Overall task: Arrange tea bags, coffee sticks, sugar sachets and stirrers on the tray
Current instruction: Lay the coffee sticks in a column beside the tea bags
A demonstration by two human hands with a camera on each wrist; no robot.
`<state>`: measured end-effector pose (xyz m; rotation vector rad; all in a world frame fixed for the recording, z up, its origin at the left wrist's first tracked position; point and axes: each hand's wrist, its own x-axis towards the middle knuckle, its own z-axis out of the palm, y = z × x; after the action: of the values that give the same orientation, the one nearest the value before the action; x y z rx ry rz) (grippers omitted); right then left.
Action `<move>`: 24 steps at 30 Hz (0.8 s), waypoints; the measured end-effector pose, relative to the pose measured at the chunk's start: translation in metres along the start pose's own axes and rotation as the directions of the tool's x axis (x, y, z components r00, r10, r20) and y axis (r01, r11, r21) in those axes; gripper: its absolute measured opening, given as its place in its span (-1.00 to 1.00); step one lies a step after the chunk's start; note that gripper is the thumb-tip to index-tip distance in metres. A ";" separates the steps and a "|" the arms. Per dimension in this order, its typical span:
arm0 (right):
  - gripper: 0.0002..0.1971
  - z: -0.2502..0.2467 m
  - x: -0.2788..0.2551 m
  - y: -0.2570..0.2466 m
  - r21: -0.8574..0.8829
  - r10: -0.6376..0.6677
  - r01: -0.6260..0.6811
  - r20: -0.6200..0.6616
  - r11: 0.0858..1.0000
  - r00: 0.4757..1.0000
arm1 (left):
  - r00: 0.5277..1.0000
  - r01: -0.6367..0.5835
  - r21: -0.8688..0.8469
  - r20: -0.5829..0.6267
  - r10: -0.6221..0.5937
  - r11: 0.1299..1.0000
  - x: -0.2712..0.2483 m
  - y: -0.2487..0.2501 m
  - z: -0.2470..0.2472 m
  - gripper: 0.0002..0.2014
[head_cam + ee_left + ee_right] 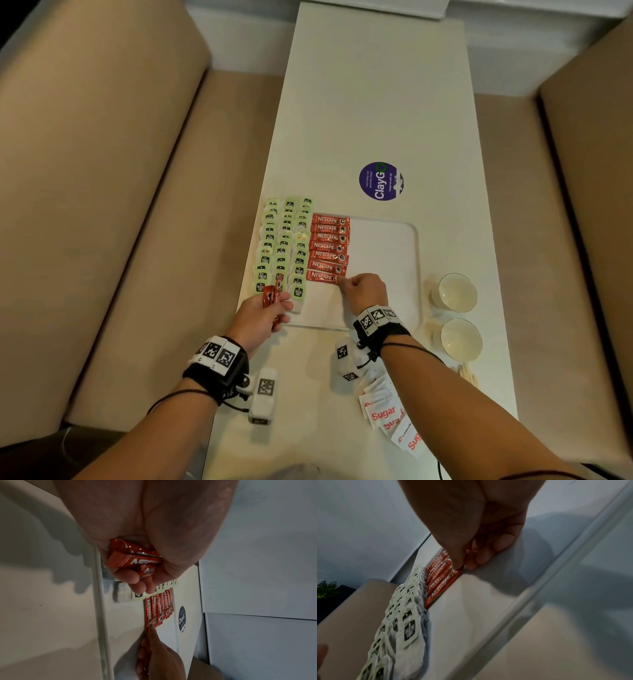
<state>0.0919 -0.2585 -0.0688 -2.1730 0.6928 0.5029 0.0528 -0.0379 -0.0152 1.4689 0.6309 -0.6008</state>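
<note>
Where two tan upholstered benches (102, 205) flank it, a long cream table (370, 102) with a smooth matte top runs away from the person, a round purple sticker (381, 181) on it just beyond the white rounded-corner plastic tray (394, 240).

On the tray's left part lie pale green paper-tagged tea bags (282, 246), overlapping like shingles in three columns, their soft white pouches showing in the right wrist view. Over the near end of those columns the left hand (263, 317) is curled round a small bunch of glossy red foil coffee sticks (272, 294), crimped ends poking out past the fingers in the left wrist view.

Just right of the tea bags, seven flat red coffee sticks in a column (329, 248) lie side by side, edges touching. The right hand (364, 291) is at the nearest red stick (322, 276): forefinger and thumb pinch or press its right end against the tray floor, the other fingers tucked under. I cannot tell whether the stick is lifted or flat.

The tray's right half is bare white plastic. Right of it stand two shallow white glazed cups (457, 311), one behind the other. Near the person, beside the right forearm, lies a loose heap of white paper sugar sachets with red lettering (387, 414), and pale wooden stirrers (467, 371) are just beyond them.
</note>
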 end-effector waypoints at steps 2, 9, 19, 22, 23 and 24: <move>-0.44 0.001 0.000 0.001 -0.008 -0.004 0.004 0.002 1.000 1.000 | 1.000 0.001 0.002 -0.003 -0.001 1.000 0.000 0.000 0.000 -0.81; -0.69 -0.002 0.003 0.005 0.017 -0.034 0.035 -0.038 0.999 0.999 | 1.000 0.004 0.005 -0.009 -0.004 1.000 0.001 -0.001 -0.002 -0.81; -0.72 -0.001 0.011 -0.005 -0.314 -0.423 0.470 0.208 0.825 0.882 | 1.000 0.007 0.033 -0.005 -0.007 0.999 0.000 -0.006 -0.002 -0.81; -0.68 0.000 0.014 -0.005 -0.364 -0.425 0.481 0.227 0.797 0.876 | 1.000 0.009 0.029 -0.006 -0.009 1.000 0.001 -0.005 -0.002 -0.82; -0.66 0.000 0.015 -0.005 -0.372 -0.426 0.483 0.228 0.793 0.875 | 1.000 0.009 0.027 -0.006 -0.009 1.000 0.002 -0.005 -0.003 -0.82; -0.65 0.000 0.016 -0.005 -0.375 -0.431 0.487 0.227 0.789 0.873 | 1.000 0.010 0.025 -0.006 -0.010 1.000 0.002 -0.006 -0.003 -0.81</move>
<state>0.1078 -0.2609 -0.0743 -2.5728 -0.0509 0.5599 0.0503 -0.0351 -0.0210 1.4923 0.6376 -0.6138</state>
